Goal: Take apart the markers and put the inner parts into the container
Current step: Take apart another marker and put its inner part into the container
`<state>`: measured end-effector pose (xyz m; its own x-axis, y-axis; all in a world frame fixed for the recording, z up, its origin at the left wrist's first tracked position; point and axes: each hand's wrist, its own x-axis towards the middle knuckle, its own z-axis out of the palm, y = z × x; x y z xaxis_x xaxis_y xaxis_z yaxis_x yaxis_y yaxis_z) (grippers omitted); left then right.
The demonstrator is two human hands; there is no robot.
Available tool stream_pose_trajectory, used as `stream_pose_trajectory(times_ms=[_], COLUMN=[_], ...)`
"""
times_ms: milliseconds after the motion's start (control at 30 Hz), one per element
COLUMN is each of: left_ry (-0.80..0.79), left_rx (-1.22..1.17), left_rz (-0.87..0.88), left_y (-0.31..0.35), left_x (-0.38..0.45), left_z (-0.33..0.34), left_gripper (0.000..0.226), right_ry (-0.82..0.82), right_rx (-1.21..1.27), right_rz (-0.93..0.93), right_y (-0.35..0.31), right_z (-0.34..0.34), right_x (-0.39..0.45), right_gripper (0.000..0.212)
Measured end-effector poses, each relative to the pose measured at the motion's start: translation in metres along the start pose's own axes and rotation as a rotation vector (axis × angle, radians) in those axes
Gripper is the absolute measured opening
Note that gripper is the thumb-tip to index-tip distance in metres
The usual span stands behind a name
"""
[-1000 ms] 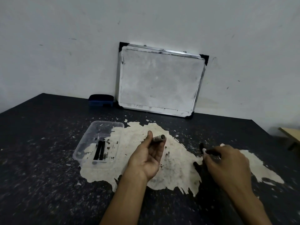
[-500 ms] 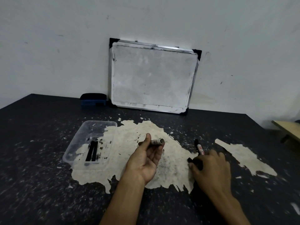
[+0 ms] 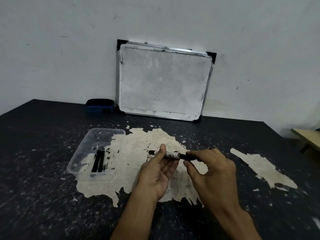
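- one marker, lying level, long axis 9 to 3 o'clock
- left hand and right hand each grip it
- two black inner parts in one container, pointing about 12 to 6

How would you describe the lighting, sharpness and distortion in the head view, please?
Head view: dim, flat light with soft shadows; mild glare along the whiteboard top edge; wide-angle bending shows in the table edges; the hands and marker are slightly soft, and the container contents read only as dark sticks.
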<state>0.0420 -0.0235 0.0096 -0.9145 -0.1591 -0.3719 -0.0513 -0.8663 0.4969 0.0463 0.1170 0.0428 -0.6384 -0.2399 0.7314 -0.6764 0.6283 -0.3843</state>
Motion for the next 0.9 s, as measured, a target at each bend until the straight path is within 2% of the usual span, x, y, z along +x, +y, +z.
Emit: stream_pose_trajectory(times_ms=[467, 767, 900], left_ry=[0.029, -0.059, -0.076], left_rx=[0.065, 0.186, 0.258], left_rz=[0.080, 0.161, 0.236], left_y=[-0.001, -0.003, -0.002], left_x=[-0.001, -0.001, -0.002], left_z=[-0.004, -0.003, -0.004], left_gripper=[0.020, 0.019, 0.017], right_ry=[-0.007, -0.026, -0.033], right_rx=[-0.028, 0.074, 0.223], right_rz=[-0.092, 0.030, 0.230], right_y=[0.001, 0.004, 0.004], right_z=[0.008, 0.014, 0.014], right_x=[-0.007, -0.008, -0.011], right_gripper=[0.023, 0.020, 0.016])
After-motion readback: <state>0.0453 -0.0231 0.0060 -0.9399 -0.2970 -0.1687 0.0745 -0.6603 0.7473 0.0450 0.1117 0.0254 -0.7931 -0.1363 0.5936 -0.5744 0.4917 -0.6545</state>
